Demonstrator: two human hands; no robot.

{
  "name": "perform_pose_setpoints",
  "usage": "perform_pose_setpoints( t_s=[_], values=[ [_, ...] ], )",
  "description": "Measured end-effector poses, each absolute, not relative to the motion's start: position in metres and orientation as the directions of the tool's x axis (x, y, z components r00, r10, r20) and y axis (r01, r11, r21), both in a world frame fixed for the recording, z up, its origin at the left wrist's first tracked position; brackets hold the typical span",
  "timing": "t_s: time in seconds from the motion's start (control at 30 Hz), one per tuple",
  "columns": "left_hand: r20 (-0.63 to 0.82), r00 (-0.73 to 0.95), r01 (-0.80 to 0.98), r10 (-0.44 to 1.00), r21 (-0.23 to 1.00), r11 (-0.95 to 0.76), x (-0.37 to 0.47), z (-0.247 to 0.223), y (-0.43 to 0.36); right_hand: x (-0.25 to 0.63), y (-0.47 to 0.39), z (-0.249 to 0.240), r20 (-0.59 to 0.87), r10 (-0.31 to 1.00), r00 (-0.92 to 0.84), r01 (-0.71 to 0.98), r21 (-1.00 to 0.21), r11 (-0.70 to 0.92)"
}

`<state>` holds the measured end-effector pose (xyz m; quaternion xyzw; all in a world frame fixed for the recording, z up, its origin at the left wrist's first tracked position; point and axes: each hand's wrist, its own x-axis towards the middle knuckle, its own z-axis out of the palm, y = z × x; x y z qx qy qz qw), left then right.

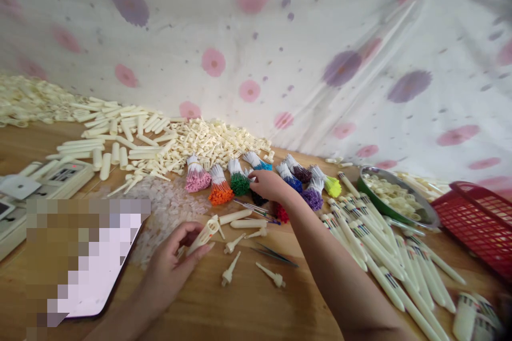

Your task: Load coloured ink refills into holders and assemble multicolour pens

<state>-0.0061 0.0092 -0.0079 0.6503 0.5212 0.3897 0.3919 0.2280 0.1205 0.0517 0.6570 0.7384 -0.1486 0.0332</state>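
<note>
My left hand [176, 261] is closed around a cream pen barrel [204, 235], its slotted end tilted up, with a bit of colour in the slots. My right hand [267, 185] reaches to the middle of the refill bundles, fingertips together at the white ends of a black bundle [259, 200]; what they pinch is hidden. Around it lie a green bundle [239, 183], an orange bundle [221, 192], a pink bundle [197, 178] and a purple bundle [314, 196]. Loose refills [256, 208] lie just below. Near the left hand are tweezers [276, 256] and several cream pointed parts [231, 269].
A phone [100, 272] and a power strip [68, 181] are at the left. Behind lie piles of cream pen parts [216, 141]. Multi-colour pens [384, 256], a green bowl [400, 202] and a red basket [476, 224] occupy the right. A flowered sheet [256, 37] hangs behind.
</note>
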Motion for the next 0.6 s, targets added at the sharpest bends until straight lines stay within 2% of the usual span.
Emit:
perform_pose_setpoints(
  t_s=[0.13,0.37,0.5,0.6],
  values=[
    [0.101,0.134,0.387,0.986,0.911,-0.146,-0.006,-0.008,0.009,0.218,0.121,0.051,-0.165,0.984,-0.073,0.992,-0.114,0.054],
    [0.092,0.144,0.395,0.985,0.908,-0.142,-0.004,-0.01,0.011,0.214,0.117,0.047,-0.039,0.999,0.001,0.993,-0.116,-0.006],
    [0.081,0.16,0.41,0.984,0.901,-0.141,-0.005,-0.01,0.009,0.209,0.115,0.045,-0.041,0.998,0.045,0.986,-0.158,-0.051],
    [0.088,0.171,0.412,0.981,0.898,-0.153,-0.005,-0.009,0.008,0.21,0.118,0.043,-0.109,0.994,0.03,0.972,-0.227,-0.055]
  ],
)
